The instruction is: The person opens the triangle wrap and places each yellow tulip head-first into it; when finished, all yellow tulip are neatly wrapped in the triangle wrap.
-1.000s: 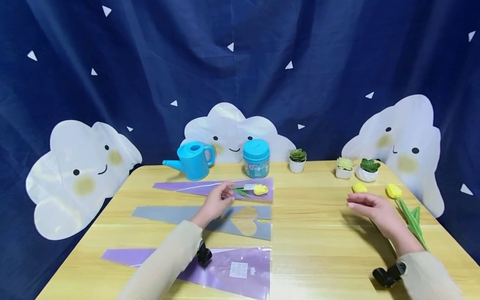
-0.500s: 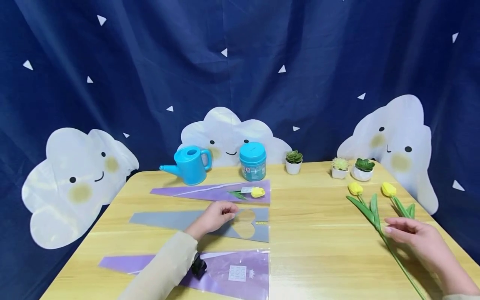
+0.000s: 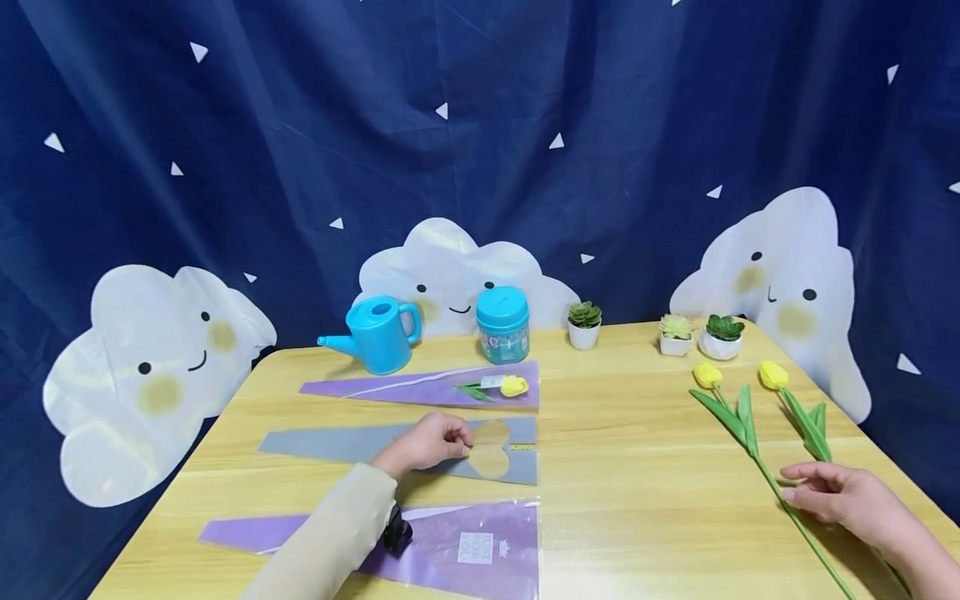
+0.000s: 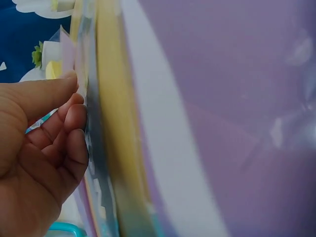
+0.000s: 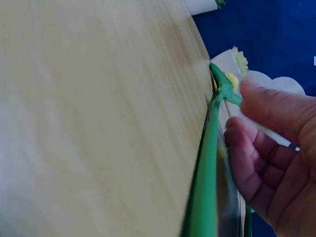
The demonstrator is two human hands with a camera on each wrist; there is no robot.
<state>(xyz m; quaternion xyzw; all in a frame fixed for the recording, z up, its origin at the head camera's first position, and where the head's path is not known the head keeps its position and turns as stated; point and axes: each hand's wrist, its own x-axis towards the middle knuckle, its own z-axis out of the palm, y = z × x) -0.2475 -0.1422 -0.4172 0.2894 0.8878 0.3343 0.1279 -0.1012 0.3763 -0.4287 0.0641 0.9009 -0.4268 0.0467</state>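
Note:
In the head view, my left hand [image 3: 431,440] is over a grey flower sleeve [image 3: 330,437], its fingertips at the left edge of the clear heart window. Its fingers are loosely curled in the left wrist view, nothing visible between thumb and fingertips. Two yellow artificial tulips lie on the right. My right hand [image 3: 851,502] is low over their stems, thumb close to the stem of the left tulip [image 3: 707,375]. The right tulip [image 3: 772,375] runs partly under this hand. A green stem [image 5: 205,182] crosses the right wrist view in front of the parted thumb and fingers.
A purple sleeve [image 3: 390,387] behind the grey one holds another yellow tulip [image 3: 514,386]. Nearer lies a second purple sleeve [image 3: 506,575]. Along the back stand a blue watering can [image 3: 381,337], a blue-lidded jar [image 3: 502,327] and three potted succulents, one in the middle [image 3: 583,325].
My left hand has come nearer, from beside the back purple sleeve to the grey one. My right hand has drawn back from the tulip heads toward the stems. The head view has shifted slightly.

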